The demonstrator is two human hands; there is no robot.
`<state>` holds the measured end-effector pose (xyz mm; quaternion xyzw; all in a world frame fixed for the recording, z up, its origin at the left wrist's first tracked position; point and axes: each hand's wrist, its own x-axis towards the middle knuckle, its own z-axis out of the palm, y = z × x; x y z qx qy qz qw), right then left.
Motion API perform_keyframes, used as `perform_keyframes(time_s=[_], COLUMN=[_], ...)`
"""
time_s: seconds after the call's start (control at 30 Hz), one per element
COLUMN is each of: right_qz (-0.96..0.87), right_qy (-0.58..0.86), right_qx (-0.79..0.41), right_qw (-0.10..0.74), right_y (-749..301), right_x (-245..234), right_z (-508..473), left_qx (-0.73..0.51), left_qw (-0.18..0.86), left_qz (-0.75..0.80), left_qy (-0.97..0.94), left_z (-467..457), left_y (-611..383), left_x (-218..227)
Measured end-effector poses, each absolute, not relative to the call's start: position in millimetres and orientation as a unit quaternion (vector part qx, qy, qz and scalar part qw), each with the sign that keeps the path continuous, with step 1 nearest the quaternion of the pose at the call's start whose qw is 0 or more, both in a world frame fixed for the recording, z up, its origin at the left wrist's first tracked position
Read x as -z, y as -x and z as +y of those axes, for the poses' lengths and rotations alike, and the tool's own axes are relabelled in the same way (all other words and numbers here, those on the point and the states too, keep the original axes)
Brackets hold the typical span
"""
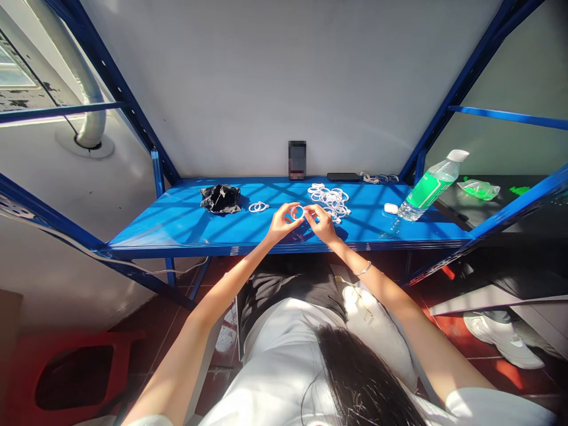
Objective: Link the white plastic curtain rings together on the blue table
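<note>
Over the front part of the blue table, both my hands meet at one small white ring (pixel 297 213). My left hand (pixel 283 223) pinches its left side between thumb and fingertips. From the right, my right hand (pixel 323 225) grips the ring's other edge, also with thumb and fingers together. Just behind my right hand lies a loose pile of white rings (pixel 331 198), partly covered by that hand. To the left of my left hand, a few more white rings (pixel 258 206) lie together on the tabletop. The ring's finer details are too small to make out.
The blue metal table (pixel 177 228) carries a crumpled black plastic bag (pixel 220 199), an upright phone-like device (pixel 297 160), a flat black phone (pixel 343 177), a coiled cable (pixel 379 177), a white case (pixel 391 208) and a green-labelled bottle (pixel 429 188). Blue frame posts flank it.
</note>
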<state>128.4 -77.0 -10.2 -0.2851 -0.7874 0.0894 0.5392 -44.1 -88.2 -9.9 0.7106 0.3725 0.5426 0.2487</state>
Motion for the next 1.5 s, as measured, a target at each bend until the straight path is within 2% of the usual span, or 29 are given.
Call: perform_keyframes(time_s=[0.47, 1.5], right_qz=[-0.768, -0.769], right_qy=[0.297, 0.300], right_qx=[-0.075, -0.098], right_qw=[0.563, 0.556], right_y=[-128.3, -129.5], right_x=[8.6, 10.1], right_z=[-78.9, -77.5], left_qx=[-0.556, -0.546], left_qw=[0.256, 0.234], left_qz=[0.376, 0.378], left_qy=[-0.696, -0.710], left_z=[-89.3, -96.2], left_y=[42.5, 39.6], left_x=[8.7, 4.0])
